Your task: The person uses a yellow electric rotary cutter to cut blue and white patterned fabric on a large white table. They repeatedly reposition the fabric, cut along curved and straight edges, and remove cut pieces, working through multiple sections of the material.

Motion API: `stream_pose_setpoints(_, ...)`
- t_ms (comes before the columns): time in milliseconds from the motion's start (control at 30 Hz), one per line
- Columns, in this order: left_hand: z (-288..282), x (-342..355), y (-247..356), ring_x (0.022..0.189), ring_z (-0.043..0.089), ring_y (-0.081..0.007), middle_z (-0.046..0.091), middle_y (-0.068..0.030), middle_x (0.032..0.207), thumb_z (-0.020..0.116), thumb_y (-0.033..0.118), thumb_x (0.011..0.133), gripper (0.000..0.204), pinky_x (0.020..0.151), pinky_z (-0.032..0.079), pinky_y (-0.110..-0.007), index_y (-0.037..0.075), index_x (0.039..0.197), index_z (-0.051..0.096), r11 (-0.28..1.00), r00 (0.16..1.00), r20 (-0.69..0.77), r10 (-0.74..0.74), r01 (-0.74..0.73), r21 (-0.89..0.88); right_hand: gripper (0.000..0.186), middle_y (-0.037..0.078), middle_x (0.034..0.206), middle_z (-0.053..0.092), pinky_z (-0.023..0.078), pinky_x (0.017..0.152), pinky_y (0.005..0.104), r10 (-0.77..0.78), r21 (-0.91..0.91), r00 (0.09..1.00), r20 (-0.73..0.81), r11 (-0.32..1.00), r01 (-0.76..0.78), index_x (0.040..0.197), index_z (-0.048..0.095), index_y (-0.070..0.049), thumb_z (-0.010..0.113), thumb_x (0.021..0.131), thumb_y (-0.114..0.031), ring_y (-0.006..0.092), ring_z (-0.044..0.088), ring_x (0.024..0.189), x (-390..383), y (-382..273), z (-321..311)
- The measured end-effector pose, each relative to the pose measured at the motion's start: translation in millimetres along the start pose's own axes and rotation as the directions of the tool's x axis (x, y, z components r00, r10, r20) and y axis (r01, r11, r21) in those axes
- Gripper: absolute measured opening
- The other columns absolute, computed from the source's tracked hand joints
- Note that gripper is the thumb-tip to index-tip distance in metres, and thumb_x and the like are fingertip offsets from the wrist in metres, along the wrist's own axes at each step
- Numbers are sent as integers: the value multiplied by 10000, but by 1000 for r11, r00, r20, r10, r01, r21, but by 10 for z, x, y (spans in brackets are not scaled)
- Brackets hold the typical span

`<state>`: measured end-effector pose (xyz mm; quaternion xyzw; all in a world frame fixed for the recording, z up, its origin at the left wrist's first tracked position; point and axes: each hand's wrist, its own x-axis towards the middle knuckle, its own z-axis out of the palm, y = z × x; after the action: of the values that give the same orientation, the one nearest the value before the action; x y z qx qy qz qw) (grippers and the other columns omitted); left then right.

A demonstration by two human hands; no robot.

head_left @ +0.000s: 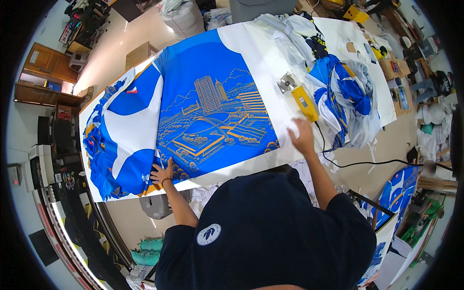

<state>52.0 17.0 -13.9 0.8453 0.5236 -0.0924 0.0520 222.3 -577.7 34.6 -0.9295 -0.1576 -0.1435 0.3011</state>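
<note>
A large printed fabric sheet (188,82), blue with orange line drawings of buildings, lies spread on the table. My left hand (163,174) rests with its fingers apart on the near edge of the print, where it meets the blue and white fabric (135,125) at the left. My right hand (303,137) is open over the white margin, right of the print, with nothing visible in it. Just beyond its fingers lies a yellow corded electric fabric cutter (304,103) with a round metal head, apart from the hand as far as I can tell.
A heap of blue and white fabric (344,92) and thin white sheets covers the table's right side. The cutter's black cord (367,164) runs off to the right. Crumpled blue fabric (99,145) lies at the left end. A white sack (182,21) stands beyond the table.
</note>
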Motion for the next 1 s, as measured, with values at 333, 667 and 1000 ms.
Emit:
stream_pose_setpoints(333, 211, -1398, 1703, 1565, 84, -472, 116, -272, 1693, 645, 750, 838, 1054, 1236, 86, -627, 157, 1634, 289, 746, 760, -137, 636, -650, -143, 735, 226, 1118, 673, 550, 864, 424, 531, -105, 734, 423, 834, -542, 1354, 557, 4, 812, 754, -335, 367, 689, 991, 951, 1105, 34)
stream_pose_setpoints(667, 403, -875, 785, 1551, 118, -489, 145, -236, 1700, 575, 701, 924, 902, 1223, 107, -657, 214, 1634, 305, 859, 863, -204, 461, -492, -139, 590, 151, 939, 679, 575, 595, 347, 494, 443, 647, 580, 475, -760, 1152, 563, 49, 849, 658, -101, 224, 703, 713, 241, 307, -277)
stream_pose_setpoints(1000, 261, -955, 165, 1519, 48, -581, 63, -247, 1707, 558, 795, 864, 1009, 1188, 52, -724, 289, 1660, 199, 931, 926, -98, 364, -361, 45, 849, 230, 1129, 690, 550, 889, 432, 681, 216, 599, 421, 566, -795, 1278, 524, 17, 941, 626, -332, 332, 694, 1047, -1161, -68, -355)
